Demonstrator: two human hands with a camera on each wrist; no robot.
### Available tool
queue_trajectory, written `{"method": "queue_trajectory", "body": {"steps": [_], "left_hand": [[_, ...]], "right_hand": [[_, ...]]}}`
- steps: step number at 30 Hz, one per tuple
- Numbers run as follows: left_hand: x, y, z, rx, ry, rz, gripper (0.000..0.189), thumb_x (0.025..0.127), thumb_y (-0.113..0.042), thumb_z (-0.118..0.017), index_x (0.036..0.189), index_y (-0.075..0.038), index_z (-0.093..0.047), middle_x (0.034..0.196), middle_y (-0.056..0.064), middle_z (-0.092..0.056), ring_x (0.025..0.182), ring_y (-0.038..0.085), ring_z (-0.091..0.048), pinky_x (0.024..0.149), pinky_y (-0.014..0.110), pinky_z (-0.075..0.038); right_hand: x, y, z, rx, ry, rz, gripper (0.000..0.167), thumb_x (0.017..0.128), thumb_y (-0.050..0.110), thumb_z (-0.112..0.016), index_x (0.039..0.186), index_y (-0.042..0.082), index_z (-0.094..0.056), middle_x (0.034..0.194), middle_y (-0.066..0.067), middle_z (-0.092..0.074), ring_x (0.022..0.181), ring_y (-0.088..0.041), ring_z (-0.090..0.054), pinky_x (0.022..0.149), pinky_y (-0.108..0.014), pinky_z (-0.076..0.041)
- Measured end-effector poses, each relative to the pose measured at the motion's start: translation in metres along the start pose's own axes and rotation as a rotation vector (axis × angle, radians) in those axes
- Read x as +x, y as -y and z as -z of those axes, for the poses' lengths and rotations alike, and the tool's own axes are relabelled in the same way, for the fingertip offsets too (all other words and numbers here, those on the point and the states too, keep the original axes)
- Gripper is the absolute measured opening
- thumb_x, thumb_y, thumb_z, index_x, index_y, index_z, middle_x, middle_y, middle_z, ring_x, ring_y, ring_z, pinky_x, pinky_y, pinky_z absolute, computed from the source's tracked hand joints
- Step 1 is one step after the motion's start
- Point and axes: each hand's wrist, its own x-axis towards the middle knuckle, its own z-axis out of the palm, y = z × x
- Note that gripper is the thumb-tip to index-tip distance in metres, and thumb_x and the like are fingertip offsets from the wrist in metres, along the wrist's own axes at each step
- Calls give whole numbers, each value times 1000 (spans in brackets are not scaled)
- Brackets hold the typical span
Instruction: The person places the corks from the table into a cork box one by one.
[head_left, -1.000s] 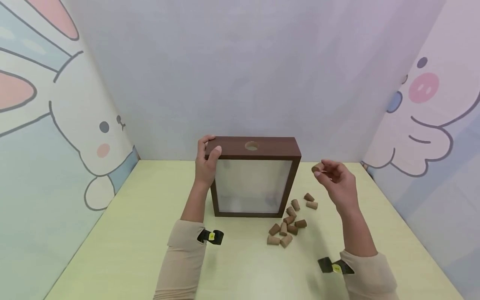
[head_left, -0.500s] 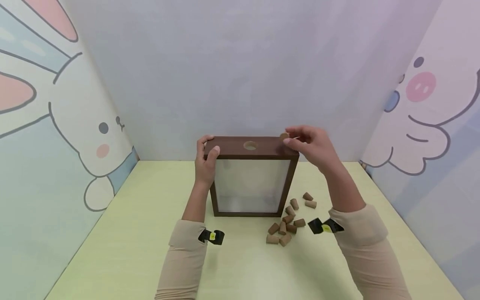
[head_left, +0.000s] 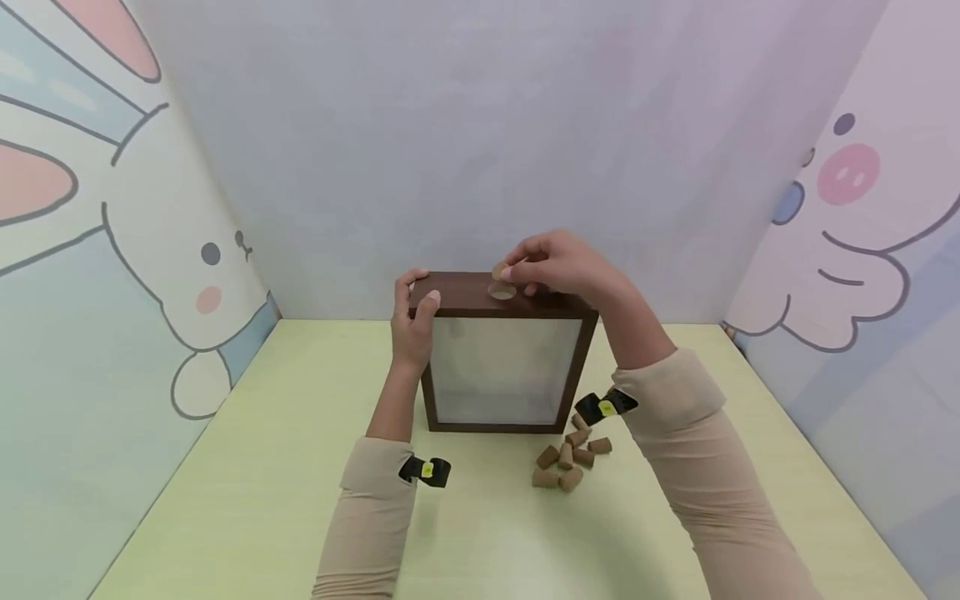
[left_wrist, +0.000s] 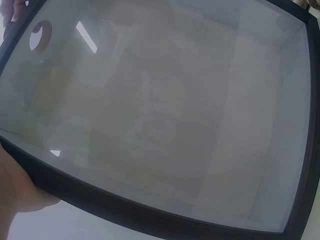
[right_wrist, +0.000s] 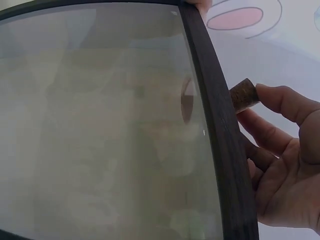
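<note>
A dark brown wooden frame box [head_left: 461,290] with a clear front pane stands upright on the table. Its top has a round hole [head_left: 502,291]. My left hand [head_left: 412,325] grips the box's top left corner, thumb in front and fingers behind. Between thumb and fingers, my right hand [head_left: 558,265] pinches a cork stopper [right_wrist: 244,95] right at the hole. In the right wrist view the cork is tilted, its lower end behind the frame's edge. Through the pane, the hole also shows in the left wrist view, with the left hand [left_wrist: 22,185] at the frame's edge.
Several loose corks [head_left: 566,456] lie on the pale yellow-green table [head_left: 315,400] by the box's lower right corner. The right forearm covers part of that area. Walls with cartoon animals stand at both sides, and a pale backdrop [head_left: 450,150] rises behind.
My right hand has carried the cork from the right of the box, over its top right corner, leftward to the hole. The left hand keeps its grip on the corner.
</note>
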Motion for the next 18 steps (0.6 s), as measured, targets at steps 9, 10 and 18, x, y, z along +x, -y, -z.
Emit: {"method": "queue_trajectory", "body": {"steps": [9,10,18], "left_hand": [[-3,-1,-4,2,-2,29,50,83,-44,-47,126,-19,-45,138,-4,-36,117,21,-38,86,46,-33],[-3,-1,-4,4,-2,30,50,83,-44,-47,126,-19,-45,138,-5,-35,119,21,-37,86,46,-33],[-5,1,-7,11,13,28,51,83,-46,-46,127,-19,-45,142,-2,-33,125,21,-32,85,49,-33]], "right_hand": [[7,8,1,-11,78,-95,23,87,28,-64,103,13,-70,94,-12,-64,79,-27,-58,63,-36,-39],[6,7,1,-5,75,-99,24,87,27,-64,104,12,-69,94,-12,-64,79,-27,-58,63,-36,-40],[-12,0,10,-35,4,-49,30,89,24,-61,116,10,-63,97,-9,-64,80,-24,-60,65,-37,-44]]}}
